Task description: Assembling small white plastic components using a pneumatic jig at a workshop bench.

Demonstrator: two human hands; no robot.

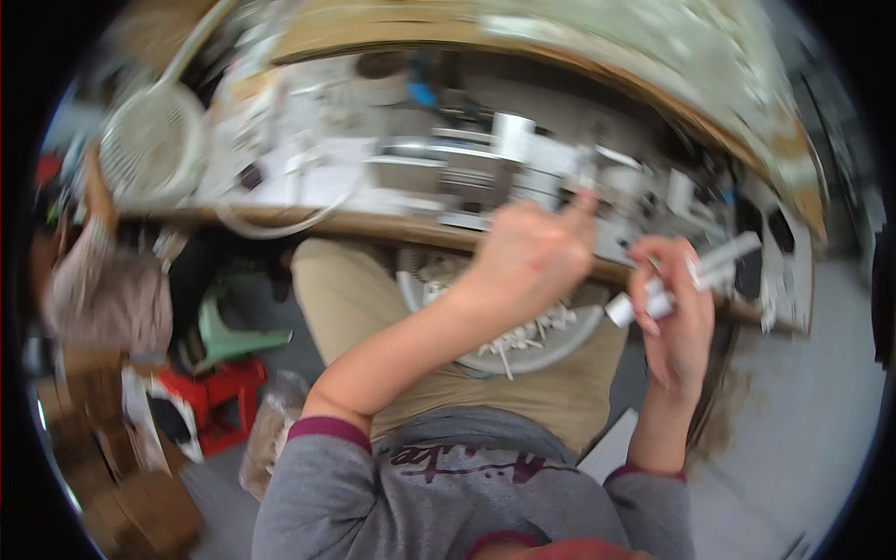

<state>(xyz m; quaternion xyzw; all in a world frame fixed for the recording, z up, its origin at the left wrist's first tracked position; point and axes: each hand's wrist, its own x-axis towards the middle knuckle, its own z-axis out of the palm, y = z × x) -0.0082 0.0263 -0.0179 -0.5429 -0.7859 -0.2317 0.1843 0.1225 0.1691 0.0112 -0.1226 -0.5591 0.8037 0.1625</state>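
Observation:
My left hand (537, 245) is over the table's front edge, its fingers curled with the tips pinched together. Its fingertips are by an upright whitish piece (586, 168) among the metal parts; motion blur hides what they hold. On the right, my right hand (677, 313) grips white tube-like pieces (730, 260), which stick out on both sides of its fingers. Below my hands, in my lap, a round white basket (571, 338) holds many small white plastic parts (525, 338) with thin stems.
A metal fixture (457, 173) stands on the worktable (373, 222). Brown board edges and clear plastic sheeting (653, 42) rise behind it. At left are a white fan (152, 142), another person's sleeve (112, 294), a green stool (233, 331), a red-and-white object (219, 401) and cardboard boxes (140, 513).

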